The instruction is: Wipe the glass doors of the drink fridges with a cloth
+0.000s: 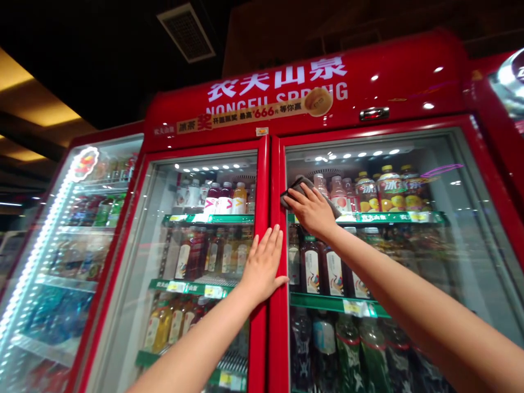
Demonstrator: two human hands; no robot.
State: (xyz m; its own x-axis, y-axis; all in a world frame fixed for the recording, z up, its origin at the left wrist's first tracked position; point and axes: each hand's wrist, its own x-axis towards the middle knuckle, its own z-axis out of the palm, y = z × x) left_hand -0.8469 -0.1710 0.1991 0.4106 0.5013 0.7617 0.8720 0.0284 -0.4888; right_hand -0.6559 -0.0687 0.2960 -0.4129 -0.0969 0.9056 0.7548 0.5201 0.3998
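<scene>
A red drinks fridge with two glass doors stands in front of me. My left hand lies flat, fingers stretched out, on the red frame where the two doors meet, and holds nothing. Higher up and to the right, my right hand presses a dark grey cloth against the glass of the right door, near its upper left corner. Part of the cloth is hidden under the palm and fingers.
Behind the glass, bottles line several shelves with green edges. Another lit fridge stands at the left, and part of a red one shows at the right. A vent is in the dark ceiling.
</scene>
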